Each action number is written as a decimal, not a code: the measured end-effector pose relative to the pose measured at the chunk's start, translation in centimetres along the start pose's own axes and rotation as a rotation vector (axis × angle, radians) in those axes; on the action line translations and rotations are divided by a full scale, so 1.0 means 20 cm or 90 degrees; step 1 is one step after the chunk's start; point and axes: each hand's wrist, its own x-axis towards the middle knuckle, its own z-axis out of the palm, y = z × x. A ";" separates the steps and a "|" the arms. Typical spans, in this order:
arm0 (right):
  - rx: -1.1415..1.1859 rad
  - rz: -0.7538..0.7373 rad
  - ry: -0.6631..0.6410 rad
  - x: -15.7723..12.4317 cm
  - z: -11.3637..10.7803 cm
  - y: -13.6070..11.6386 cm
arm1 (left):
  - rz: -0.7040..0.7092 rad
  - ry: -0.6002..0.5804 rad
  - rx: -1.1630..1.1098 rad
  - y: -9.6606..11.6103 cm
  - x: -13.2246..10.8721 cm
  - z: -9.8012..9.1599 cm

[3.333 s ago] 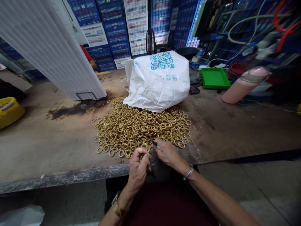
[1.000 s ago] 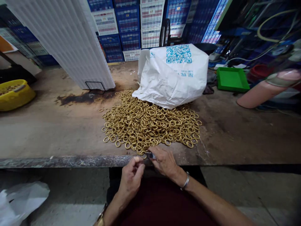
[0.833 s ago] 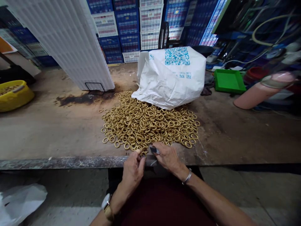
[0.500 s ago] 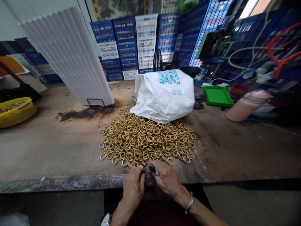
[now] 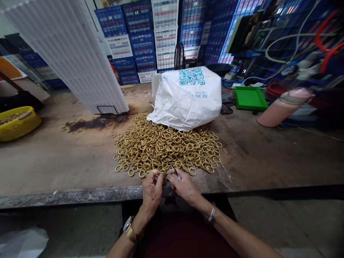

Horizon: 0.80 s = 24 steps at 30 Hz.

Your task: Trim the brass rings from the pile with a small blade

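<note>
A heap of brass-coloured rings (image 5: pixel 161 147) lies on the wooden table, its near edge right by my fingers. My left hand (image 5: pixel 152 188) is closed in a pinch at the front of the heap, with a ring (image 5: pixel 163 173) at its fingertips, partly hidden. Close beside it on the right, my right hand (image 5: pixel 184 184) grips a small grey tool with a dark tip (image 5: pixel 176 174), which looks like a small knife. The fingertips of both hands nearly meet. Behind the heap, a white woven sack (image 5: pixel 188 104) lies on its side with its mouth towards the rings.
A tall white corrugated sheet stack (image 5: pixel 77 57) leans in a wire stand at the left. A yellow basin (image 5: pixel 20 125) of small pieces sits far left. On the right are a green tray (image 5: pixel 250 98) and a pink bottle (image 5: pixel 282 109). Stacked crates (image 5: pixel 139 39) line the back.
The view has tilted down a little. My fingertips have come closer together over the table's front edge, and the small tool has turned in my right hand.
</note>
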 end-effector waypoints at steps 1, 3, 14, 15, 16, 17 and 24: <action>0.027 0.021 -0.008 0.00 0.01 0.00 | -0.003 -0.008 -0.006 -0.01 0.00 0.01; 0.075 0.050 -0.028 0.01 0.02 0.00 | 0.001 -0.016 -0.011 -0.01 0.00 0.02; 0.092 0.042 -0.013 0.03 0.00 -0.05 | -0.193 -0.152 -0.126 0.11 -0.04 0.01; 0.066 0.030 -0.010 0.03 0.00 -0.06 | -0.208 -0.168 -0.141 0.12 -0.05 0.00; 0.042 0.020 -0.005 0.04 0.00 -0.06 | -0.221 -0.184 -0.158 0.13 -0.05 0.00; 0.024 0.013 -0.005 0.04 -0.01 -0.07 | -0.232 -0.201 -0.181 0.13 -0.05 -0.01; 0.017 0.006 -0.054 0.02 -0.01 -0.09 | -0.293 -0.258 -0.324 0.14 -0.07 -0.03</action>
